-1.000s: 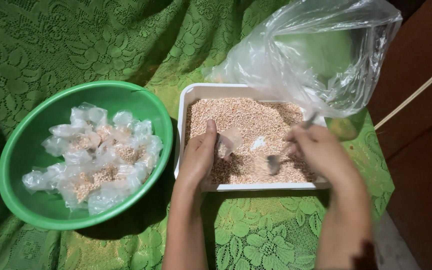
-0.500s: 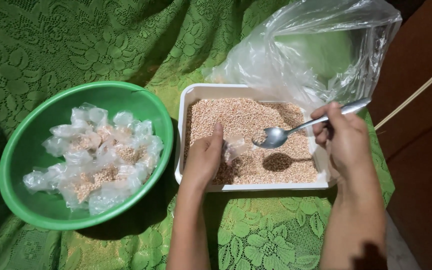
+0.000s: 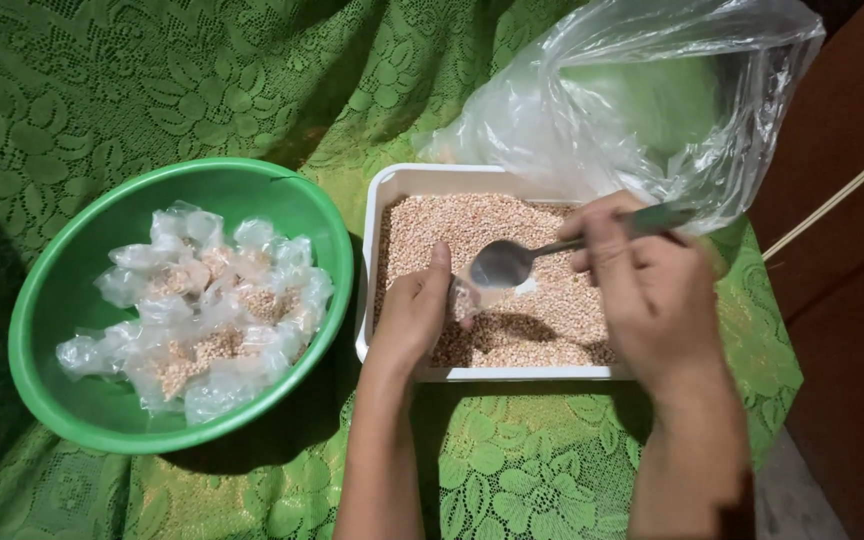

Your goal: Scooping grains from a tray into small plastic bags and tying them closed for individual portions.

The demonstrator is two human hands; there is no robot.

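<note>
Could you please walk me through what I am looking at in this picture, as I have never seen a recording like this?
There is no machine here: the view comes from a camera worn on a person's head, looking down at their own two bare hands. The surface is covered with a green lace-patterned cloth. On it sits a round green plastic bowl filled with small clear plastic packets of grain, and beside it a white rectangular tray of light brown grain. A large crumpled clear plastic bag lies behind the tray. The right hand holds a metal spoon over the tray. The left hand holds a small clear plastic bag right at the spoon's bowl.
</note>
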